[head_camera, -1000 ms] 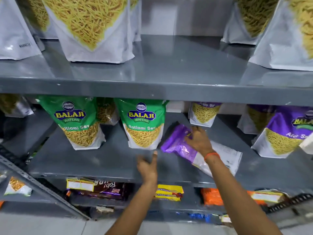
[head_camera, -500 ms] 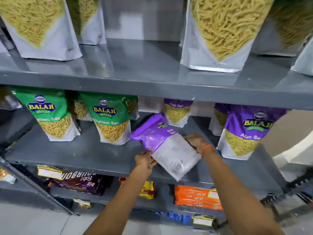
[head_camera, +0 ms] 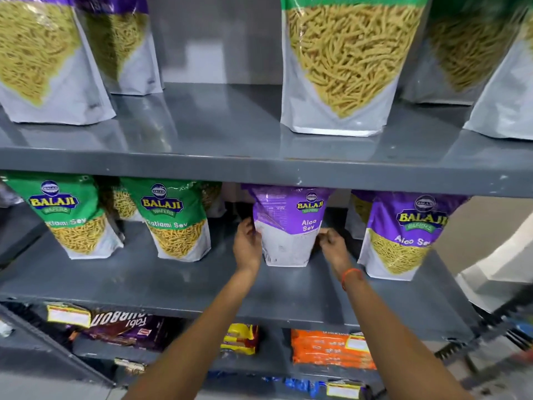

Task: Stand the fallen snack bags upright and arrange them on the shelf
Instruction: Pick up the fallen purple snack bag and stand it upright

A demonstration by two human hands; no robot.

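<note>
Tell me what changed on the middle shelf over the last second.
The purple bag, lying flat a second ago under the right hand alone, was lifted by both hands and now stands upright on the middle shelf, the left hand on its left edge and the right at its right edge. The green bags and the other purple bag stayed standing.

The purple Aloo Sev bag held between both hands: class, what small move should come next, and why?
Probably turn the purple Aloo Sev bag so its front faces out. It stands upright on the middle shelf, left hand and right hand at its sides, but it sits angled, unlike the neighbouring purple bag.
</note>
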